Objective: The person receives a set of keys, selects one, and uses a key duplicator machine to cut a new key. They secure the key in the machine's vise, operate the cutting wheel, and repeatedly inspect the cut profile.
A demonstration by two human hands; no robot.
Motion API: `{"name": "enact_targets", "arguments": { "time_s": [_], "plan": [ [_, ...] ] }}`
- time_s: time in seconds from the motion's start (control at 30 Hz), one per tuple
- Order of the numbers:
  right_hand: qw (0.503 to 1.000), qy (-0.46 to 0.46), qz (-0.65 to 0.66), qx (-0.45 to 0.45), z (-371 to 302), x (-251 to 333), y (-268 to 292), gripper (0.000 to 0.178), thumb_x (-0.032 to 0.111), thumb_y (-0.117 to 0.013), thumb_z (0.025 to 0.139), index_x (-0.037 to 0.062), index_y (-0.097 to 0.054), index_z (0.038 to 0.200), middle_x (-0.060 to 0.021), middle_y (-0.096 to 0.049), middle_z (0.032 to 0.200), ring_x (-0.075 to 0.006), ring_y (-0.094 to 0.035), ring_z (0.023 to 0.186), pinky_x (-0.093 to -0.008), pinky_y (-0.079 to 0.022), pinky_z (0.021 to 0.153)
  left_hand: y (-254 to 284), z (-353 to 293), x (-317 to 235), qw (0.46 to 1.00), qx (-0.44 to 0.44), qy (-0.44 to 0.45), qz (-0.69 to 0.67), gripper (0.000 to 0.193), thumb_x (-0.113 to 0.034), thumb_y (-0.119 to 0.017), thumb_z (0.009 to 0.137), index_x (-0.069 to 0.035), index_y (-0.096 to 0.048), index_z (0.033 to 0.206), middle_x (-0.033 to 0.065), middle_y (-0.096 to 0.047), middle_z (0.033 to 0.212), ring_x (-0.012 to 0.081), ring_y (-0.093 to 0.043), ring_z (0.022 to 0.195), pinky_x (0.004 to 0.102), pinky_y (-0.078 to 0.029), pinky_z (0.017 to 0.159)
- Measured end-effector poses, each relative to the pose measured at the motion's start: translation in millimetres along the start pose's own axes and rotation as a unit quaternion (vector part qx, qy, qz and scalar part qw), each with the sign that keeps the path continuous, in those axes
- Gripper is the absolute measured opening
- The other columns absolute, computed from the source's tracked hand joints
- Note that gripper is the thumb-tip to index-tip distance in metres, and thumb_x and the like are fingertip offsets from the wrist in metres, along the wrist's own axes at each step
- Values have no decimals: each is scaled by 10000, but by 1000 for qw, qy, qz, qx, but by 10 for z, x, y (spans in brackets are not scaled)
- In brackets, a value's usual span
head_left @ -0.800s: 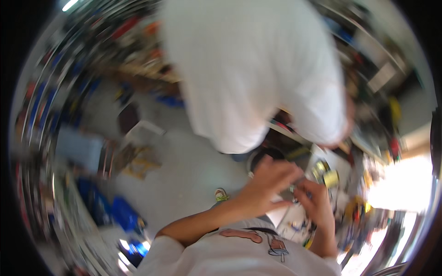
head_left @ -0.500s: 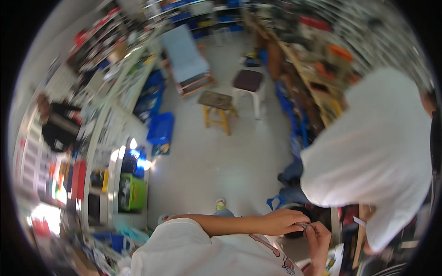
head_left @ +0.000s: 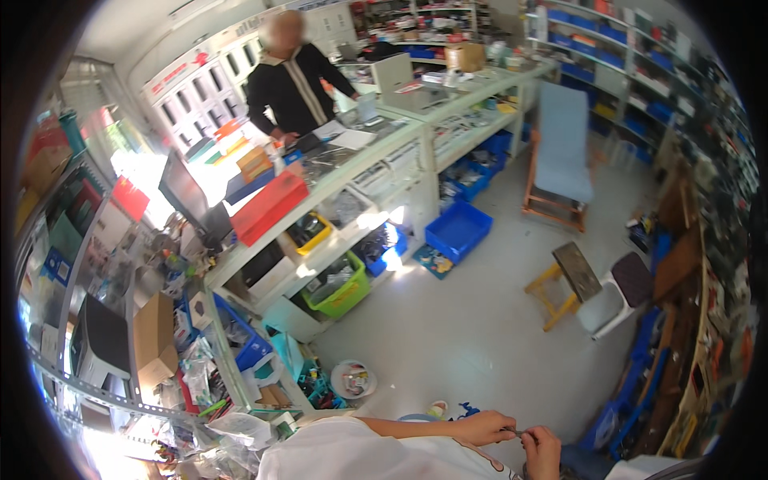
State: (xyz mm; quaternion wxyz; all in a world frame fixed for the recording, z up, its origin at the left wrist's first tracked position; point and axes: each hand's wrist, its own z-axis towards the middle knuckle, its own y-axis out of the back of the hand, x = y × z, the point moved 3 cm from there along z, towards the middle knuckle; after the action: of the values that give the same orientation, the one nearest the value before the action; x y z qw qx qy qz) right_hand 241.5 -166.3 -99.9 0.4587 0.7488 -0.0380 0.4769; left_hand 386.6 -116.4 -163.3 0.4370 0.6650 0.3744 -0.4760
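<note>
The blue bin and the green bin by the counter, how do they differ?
The blue bin stands on the open floor, out from the counter; the green bin is tucked under the counter's lower shelf. The blue bin looks wider and shallower and mostly empty; the green bin looks fuller. Both are open-topped plastic bins.

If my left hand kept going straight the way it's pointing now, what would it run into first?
The left hand points rightward, so it would meet the right hand almost at once; both pinch a small thin grey object between them. Depth is hard to judge in this view.
</note>
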Motion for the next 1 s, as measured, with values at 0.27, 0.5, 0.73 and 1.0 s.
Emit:
{"name": "enact_targets", "arguments": {
  "time_s": [0.27,0.5,0.73,1.0],
  "plan": [
    [974,-62,216,12,776,274,-492,92,40,-551,806,-46,-579,823,-110,-595,686,-137,-562,593,-256,-446,550,746,-287,144,988,-132,32,-69,239,-224,-540,859,13,-557,827,116,-552,644,226,-501,561,326,-393,526],
    [971,20,231,61,1041,590,-381,141,110,-510,873,-7,-589,867,-78,-585,713,-143,-543,664,-269,-436,621,817,-335,314,965,-189,5,-180,256,-271,-517,885,-18,-555,874,29,-537,700,109,-486,586,268,-425,502],
    [963,11,261,60,1082,550,-369,127,91,-522,860,-17,-587,860,-52,-571,693,-112,-510,644,-247,-426,605,768,-288,310,959,-204,43,-190,235,-257,-497,901,-32,-564,906,11,-559,696,71,-450,604,236,-378,521],
    [932,-14,359,44,1246,401,-524,99,39,-549,829,-35,-602,868,-49,-586,727,-98,-541,633,-219,-452,594,754,-305,305,917,-302,61,-253,215,-259,-544,878,-47,-575,893,-12,-537,663,52,-418,535,204,-339,482]
  ]
}}
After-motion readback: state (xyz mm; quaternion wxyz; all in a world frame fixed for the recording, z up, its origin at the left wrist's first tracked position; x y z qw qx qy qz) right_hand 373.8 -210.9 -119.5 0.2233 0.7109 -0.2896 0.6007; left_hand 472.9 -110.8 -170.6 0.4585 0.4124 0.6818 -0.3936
